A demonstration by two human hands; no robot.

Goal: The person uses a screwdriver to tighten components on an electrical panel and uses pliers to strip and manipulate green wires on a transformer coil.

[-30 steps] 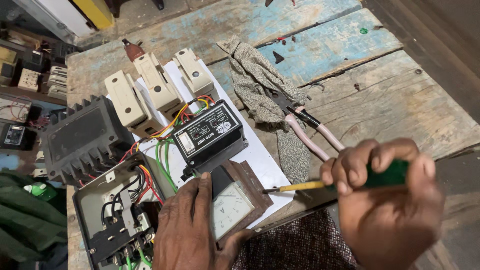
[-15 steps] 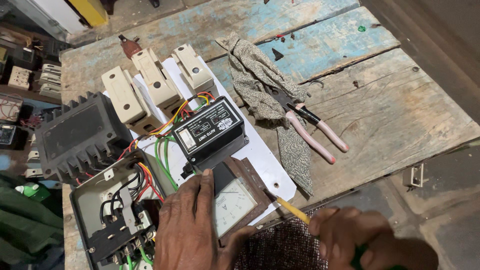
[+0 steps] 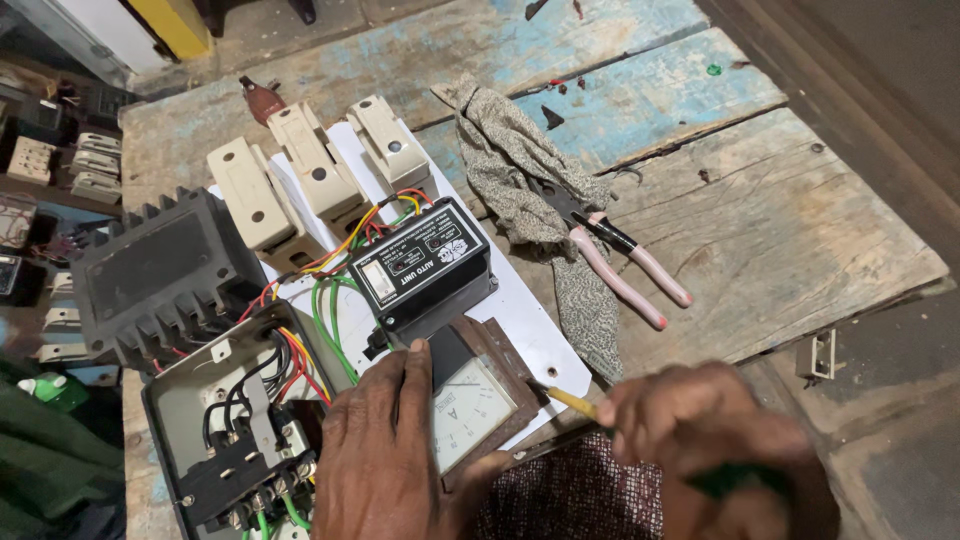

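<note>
My left hand (image 3: 385, 455) rests on a square panel meter (image 3: 475, 405) with a white dial and brown frame, holding it at the front edge of a white board (image 3: 535, 325). Close to my body, my right hand (image 3: 715, 445) grips a screwdriver (image 3: 568, 401) with a yellow shaft and dark green handle. Its tip points at the meter's right edge. A black control unit (image 3: 420, 265) with coloured wires sits just behind the meter. Three cream fuse holders (image 3: 315, 165) stand at the board's far end.
A black finned housing (image 3: 160, 275) and an open grey box with a contactor (image 3: 235, 440) lie to the left. Pink-handled pliers (image 3: 625, 265) rest on a grey rag (image 3: 520, 185) at the right. The worn wooden bench (image 3: 800, 215) ends at the right, and spare parts (image 3: 60, 165) fill shelves at far left.
My right hand with the screwdriver dropped low and back toward my body, then came up again toward the meter's right edge. My left hand stayed on the meter.
</note>
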